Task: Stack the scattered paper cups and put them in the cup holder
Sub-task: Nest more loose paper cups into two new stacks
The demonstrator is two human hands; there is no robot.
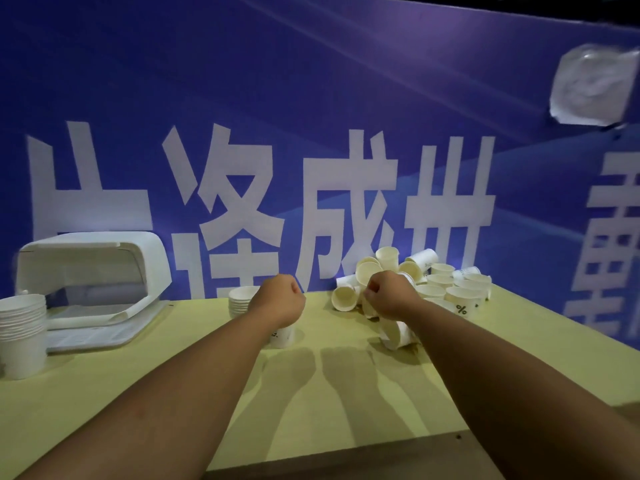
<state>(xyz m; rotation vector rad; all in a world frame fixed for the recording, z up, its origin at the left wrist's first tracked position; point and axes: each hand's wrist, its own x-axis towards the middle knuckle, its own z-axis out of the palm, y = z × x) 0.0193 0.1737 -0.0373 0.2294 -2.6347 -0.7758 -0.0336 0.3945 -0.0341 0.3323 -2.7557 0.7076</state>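
Many white paper cups (440,282) lie in a loose pile at the back right of the yellow-green table (173,393). A short stack of cups (240,299) stands near the middle, partly hidden behind my left hand (278,299). That hand is a closed fist above the table, with nothing seen in it. My right hand (389,294) is also a fist, in front of the pile's left side, and I see no cup in it. One cup (394,336) lies on its side under my right wrist. The white cup holder (93,271) sits at the back left with its lid raised.
A tall stack of cups (22,334) stands at the table's left edge, in front of the holder's tray. A blue banner (311,133) with large white characters forms a wall right behind the table. The near edge of the table is a dark strip (346,459).
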